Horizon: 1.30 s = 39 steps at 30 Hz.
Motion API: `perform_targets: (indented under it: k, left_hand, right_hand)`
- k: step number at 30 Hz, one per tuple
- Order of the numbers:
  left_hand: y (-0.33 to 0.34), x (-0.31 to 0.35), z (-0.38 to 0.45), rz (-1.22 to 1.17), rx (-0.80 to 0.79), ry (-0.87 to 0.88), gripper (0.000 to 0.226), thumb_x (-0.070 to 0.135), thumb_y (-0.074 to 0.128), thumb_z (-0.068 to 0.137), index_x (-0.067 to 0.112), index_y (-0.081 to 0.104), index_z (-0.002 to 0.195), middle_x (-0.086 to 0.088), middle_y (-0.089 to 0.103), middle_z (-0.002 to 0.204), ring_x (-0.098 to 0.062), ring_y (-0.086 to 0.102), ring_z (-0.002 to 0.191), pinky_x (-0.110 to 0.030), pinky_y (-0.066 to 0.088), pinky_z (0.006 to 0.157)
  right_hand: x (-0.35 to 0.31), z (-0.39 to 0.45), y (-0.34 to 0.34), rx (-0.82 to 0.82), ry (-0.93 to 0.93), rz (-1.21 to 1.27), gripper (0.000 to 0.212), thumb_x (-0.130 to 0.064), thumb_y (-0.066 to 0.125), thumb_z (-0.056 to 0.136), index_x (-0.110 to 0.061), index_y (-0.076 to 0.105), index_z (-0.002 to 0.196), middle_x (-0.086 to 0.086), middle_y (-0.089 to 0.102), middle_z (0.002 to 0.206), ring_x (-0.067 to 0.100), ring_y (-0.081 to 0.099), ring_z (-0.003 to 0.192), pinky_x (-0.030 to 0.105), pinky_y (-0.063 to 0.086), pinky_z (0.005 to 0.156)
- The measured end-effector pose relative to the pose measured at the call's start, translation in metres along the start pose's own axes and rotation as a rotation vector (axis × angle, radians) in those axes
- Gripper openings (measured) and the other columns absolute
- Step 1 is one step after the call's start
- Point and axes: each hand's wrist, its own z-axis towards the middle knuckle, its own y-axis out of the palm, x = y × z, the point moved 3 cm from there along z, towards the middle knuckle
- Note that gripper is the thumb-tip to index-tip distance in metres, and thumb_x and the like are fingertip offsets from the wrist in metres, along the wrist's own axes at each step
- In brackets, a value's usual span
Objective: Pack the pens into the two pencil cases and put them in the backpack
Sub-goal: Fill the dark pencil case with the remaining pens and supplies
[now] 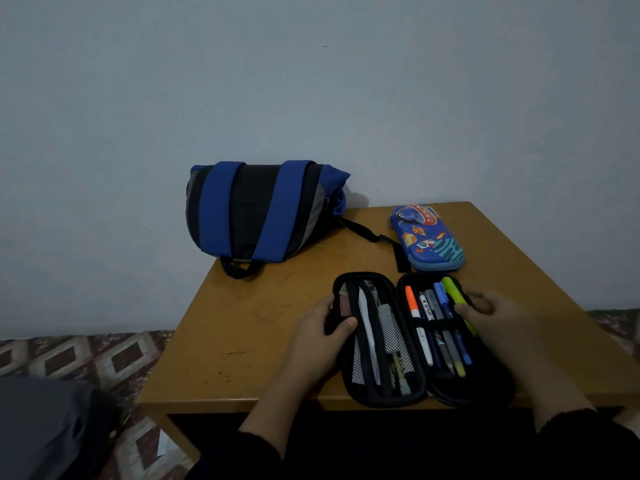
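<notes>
A black pencil case lies open flat near the table's front edge. Its right half holds several pens under an elastic band, among them an orange-capped marker and a yellow-green highlighter. Its left half has mesh pockets with a white pen inside. My left hand grips the case's left edge, thumb on the mesh. My right hand holds the right edge, with its fingers curled at the highlighter. A closed blue space-print pencil case lies behind. A blue and black backpack lies at the back left.
The wooden table stands against a pale wall. A black backpack strap trails across the table toward the blue case. A patterned floor shows to the left, with a dark grey object at the lower left.
</notes>
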Motion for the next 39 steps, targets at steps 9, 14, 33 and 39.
perform_targets:
  k: [9,14,33,39]
  left_hand:
    - [0.001,0.005,0.002,-0.007,-0.028,-0.052,0.057,0.052,0.061,0.078,0.036,0.049,0.131,0.015,0.059,0.123,-0.007,0.054,0.115,-0.040,0.049,0.099]
    - [0.000,0.016,0.009,-0.101,-0.080,-0.139,0.046,0.025,0.066,0.086,0.024,0.052,0.130,0.011,0.062,0.108,-0.008,0.060,0.099,-0.026,0.052,0.085]
    - [0.030,0.062,0.002,-0.837,-0.052,-0.262,0.037,0.030,0.039,0.100,0.028,0.053,0.134,0.010,0.065,0.097,-0.004,0.065,0.084,-0.019,0.053,0.063]
    - [0.049,0.076,-0.002,-0.956,-0.133,-0.296,0.032,0.025,0.046,0.097,0.025,0.060,0.127,-0.006,0.073,0.100,-0.020,0.070,0.093,-0.033,0.058,0.077]
  right_hand:
    - [0.003,0.000,0.001,0.002,0.098,0.098,0.039,-0.032,0.056,0.093,-0.003,0.061,0.120,0.020,0.063,0.115,0.035,0.058,0.103,0.038,0.047,0.080]
    - [0.003,-0.005,-0.006,-0.054,0.162,0.388,0.023,-0.018,0.055,0.093,0.001,0.068,0.093,0.017,0.065,0.084,0.025,0.059,0.071,0.031,0.045,0.062]
    - [-0.026,-0.015,0.032,-0.301,0.102,0.809,0.034,-0.034,0.053,0.093,-0.040,0.057,0.126,-0.002,0.062,0.122,0.024,0.062,0.108,0.048,0.049,0.095]
    - [-0.036,-0.019,0.033,-0.274,0.126,0.857,0.036,-0.027,0.049,0.097,-0.031,0.052,0.133,-0.006,0.062,0.110,0.015,0.062,0.099,0.033,0.051,0.075]
